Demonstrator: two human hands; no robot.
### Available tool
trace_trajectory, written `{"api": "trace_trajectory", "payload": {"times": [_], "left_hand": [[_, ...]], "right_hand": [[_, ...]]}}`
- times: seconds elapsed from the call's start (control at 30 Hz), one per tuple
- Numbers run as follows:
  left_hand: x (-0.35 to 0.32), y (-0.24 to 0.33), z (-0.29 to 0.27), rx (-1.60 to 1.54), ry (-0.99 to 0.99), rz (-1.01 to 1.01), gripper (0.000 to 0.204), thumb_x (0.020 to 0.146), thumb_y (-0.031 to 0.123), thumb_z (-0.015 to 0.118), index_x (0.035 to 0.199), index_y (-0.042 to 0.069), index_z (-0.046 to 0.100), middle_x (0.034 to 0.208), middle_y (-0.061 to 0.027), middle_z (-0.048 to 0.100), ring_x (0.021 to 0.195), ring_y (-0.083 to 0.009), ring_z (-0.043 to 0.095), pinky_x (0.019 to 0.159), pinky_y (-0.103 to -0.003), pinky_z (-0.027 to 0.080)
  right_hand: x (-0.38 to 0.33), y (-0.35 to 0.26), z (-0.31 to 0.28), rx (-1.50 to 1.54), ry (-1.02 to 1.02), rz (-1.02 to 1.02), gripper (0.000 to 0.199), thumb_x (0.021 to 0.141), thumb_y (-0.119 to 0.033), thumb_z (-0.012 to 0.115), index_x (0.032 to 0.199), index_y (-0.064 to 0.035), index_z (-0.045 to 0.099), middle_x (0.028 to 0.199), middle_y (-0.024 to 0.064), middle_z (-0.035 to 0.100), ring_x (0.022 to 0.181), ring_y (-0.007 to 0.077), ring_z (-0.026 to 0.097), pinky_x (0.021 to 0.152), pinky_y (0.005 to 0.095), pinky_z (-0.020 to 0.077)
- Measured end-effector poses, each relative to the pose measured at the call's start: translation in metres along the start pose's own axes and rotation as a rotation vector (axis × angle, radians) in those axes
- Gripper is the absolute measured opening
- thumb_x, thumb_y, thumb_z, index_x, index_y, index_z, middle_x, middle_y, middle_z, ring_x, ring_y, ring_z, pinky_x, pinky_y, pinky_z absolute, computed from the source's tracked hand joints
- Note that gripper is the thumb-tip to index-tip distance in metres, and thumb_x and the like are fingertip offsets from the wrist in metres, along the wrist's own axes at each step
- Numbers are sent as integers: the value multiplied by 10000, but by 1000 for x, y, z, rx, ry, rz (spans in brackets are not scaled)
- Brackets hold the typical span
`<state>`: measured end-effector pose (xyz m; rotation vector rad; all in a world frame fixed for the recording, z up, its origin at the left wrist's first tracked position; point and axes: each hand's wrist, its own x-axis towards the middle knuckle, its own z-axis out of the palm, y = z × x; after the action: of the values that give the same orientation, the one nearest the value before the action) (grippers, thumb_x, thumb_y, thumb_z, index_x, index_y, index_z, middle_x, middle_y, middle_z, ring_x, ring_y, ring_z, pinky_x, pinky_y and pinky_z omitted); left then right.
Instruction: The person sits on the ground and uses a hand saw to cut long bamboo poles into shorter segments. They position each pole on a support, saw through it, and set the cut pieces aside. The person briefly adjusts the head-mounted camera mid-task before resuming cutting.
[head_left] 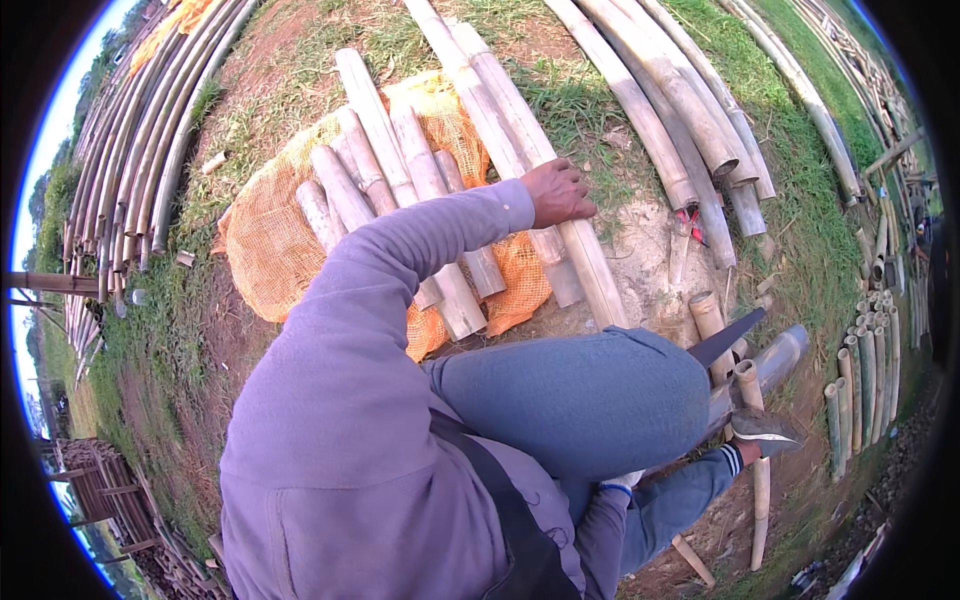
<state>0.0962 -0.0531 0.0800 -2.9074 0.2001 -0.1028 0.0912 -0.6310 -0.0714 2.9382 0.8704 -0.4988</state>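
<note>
My left hand (560,192) is bare, its fingers curled over a long split-looking bamboo pole (592,265) that slants toward my bent knee. Next to it lies a second bamboo pole (490,120). Low behind my thigh, only the cuff and a bit of my right hand (622,482) show, in a white glove with a blue edge; its fingers are hidden. Past my knee sticks out a dark saw blade (728,338), its handle out of sight. Several cut bamboo pieces (345,185) lie on an orange mesh sack (265,255) beyond my left arm.
Thick bamboo poles (640,105) lie on the grass ahead right, with a red-marked object (692,222) at their ends. Short upright bamboo stakes (748,385) stand by my shoe (765,432). Long poles (175,140) are stacked left, and short cut lengths (865,375) right.
</note>
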Motion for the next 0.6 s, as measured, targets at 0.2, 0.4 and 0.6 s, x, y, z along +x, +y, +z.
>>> {"api": "trace_trajectory", "payload": {"times": [0.2, 0.4, 0.6], "left_hand": [[-157, -87, -21, 48, -222, -310, 233, 972, 141, 612, 1175, 242, 665, 1128, -17, 709, 1241, -234, 657, 1206, -485, 412], [-235, -107, -5, 26, -444, -461, 236, 1007, 133, 597, 1215, 217, 670, 1202, -35, 706, 1305, -243, 628, 1268, -523, 366], [-266, -93, 21, 31, -660, -582, 342, 1008, 102, 589, 1324, 226, 628, 1380, -75, 629, 1435, -264, 527, 1259, -575, 371]], "right_hand": [[-3, 11, 15, -52, 54, -76, 552, 998, -357, 652, 1437, -25, 610, 1390, 189, 681, 1235, 370, 657, 1054, 473, 513], [-5, 16, 21, -87, 83, -99, 468, 1035, -325, 607, 1404, -40, 644, 1402, 160, 685, 1269, 344, 649, 1083, 464, 498], [-10, 35, 45, -77, 128, -151, 439, 1060, -311, 578, 1402, -47, 656, 1407, 131, 692, 1298, 338, 638, 1105, 455, 487]]}}
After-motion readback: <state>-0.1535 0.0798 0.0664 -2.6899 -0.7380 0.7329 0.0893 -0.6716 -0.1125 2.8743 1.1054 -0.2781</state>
